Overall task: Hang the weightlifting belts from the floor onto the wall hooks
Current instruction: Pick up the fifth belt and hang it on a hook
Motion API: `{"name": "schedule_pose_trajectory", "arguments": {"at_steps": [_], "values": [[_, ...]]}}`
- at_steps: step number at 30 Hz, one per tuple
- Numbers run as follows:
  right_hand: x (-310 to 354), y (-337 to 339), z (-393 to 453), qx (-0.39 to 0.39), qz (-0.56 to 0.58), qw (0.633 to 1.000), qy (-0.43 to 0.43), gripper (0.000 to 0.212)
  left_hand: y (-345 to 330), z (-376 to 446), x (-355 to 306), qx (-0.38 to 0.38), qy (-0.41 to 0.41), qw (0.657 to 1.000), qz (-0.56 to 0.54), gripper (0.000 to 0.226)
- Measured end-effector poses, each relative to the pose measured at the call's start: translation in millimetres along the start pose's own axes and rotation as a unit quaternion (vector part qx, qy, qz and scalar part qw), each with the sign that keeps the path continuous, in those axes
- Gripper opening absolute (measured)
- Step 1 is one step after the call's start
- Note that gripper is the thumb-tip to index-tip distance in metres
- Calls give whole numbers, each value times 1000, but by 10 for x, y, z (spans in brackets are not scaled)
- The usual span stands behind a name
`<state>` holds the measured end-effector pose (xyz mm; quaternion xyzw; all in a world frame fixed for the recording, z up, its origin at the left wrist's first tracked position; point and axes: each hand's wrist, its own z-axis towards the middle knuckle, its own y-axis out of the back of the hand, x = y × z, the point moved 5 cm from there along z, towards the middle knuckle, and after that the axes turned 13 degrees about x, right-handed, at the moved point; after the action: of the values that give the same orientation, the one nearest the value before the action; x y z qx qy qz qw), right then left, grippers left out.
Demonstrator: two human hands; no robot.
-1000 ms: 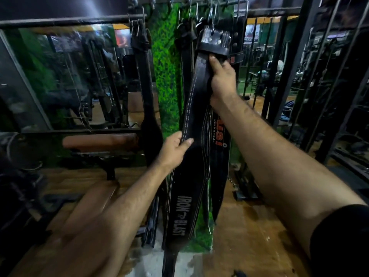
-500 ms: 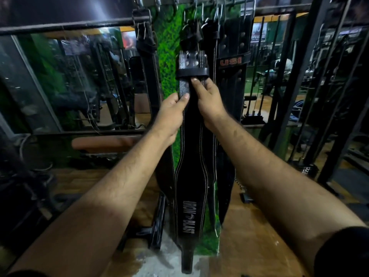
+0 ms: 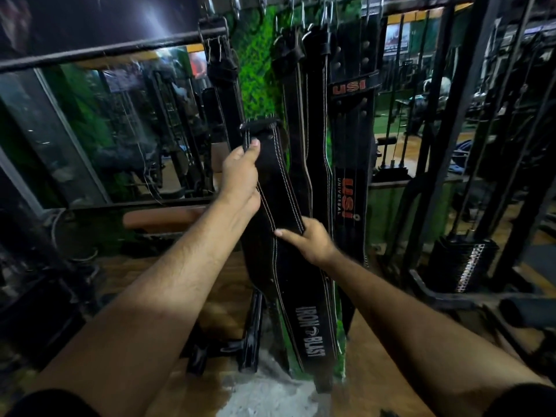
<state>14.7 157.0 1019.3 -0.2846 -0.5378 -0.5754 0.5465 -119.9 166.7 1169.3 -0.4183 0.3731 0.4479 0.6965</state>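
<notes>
Comparing with half a second earlier, the IRON BLAST belt (image 3: 282,236) has come down from the hook rail (image 3: 301,4): its buckle end (image 3: 260,126), then raised near the hooks with both hands just beneath it, now sits well below them and tilts leftward. The left hand (image 3: 240,173) grips the belt just under the buckle, thumb pressed on the front face. The right hand (image 3: 313,239), lower and to the right, pinches the belt's right edge, forefinger extended across the leather. The hands are apart, both clamped on the same belt. Right of the right hand, the USI belt (image 3: 349,188) hangs from the rail. Judgement: the belt is not hooked; the hang attempt appears incomplete and needs repeating.
</notes>
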Motion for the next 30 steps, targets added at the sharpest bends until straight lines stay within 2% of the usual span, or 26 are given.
{"name": "schedule_pose_trajectory", "arguments": {"at_steps": [3, 5, 7, 9, 11, 13, 17, 21, 23, 25, 27, 30], "values": [[-317, -12, -136, 69, -42, 991, -108, 32, 94, 52, 56, -17, 0, 1000, -7, 12], [-192, 23, -103, 114, -59, 984, -124, 28, 131, 71, 81, -22, -2, 999, -27, 17], [214, 68, 44, 105, -53, 992, -49, 21, 114, 72, 64, -18, 9, 999, -36, 32], [628, 108, 178, 66, -51, 996, 42, 17, 74, 63, 27, -24, 13, 999, -39, 22], [696, 122, 229, 40, -55, 995, 69, 14, 33, 76, -23, -29, 13, 999, -38, 15], [406, 134, 192, 33, -36, 998, 37, 23, 22, 129, -46, -34, 19, 998, -43, 14], [-152, 98, 14, 56, -69, 995, -52, 72, 73, 177, -15, -57, 48, 996, -44, 12], [-299, 149, -78, 128, -181, 969, -113, 61, 136, 150, 135, -80, 59, 994, -44, 14], [-260, 159, -128, 174, -197, 957, -124, 59, 228, 188, 164, -86, 51, 993, -64, 17], [-96, 216, -115, 160, -143, 972, -94, 49, 282, 213, 154, -93, 40, 993, -67, 32], [179, 315, -5, 80, -24, 996, -30, 45, 297, 192, 134, -88, 26, 994, -59, 44], [599, 472, 224, -17, 131, 991, 4, 44, 236, 103, 139, -39, 26, 999, -26, 53]]}}
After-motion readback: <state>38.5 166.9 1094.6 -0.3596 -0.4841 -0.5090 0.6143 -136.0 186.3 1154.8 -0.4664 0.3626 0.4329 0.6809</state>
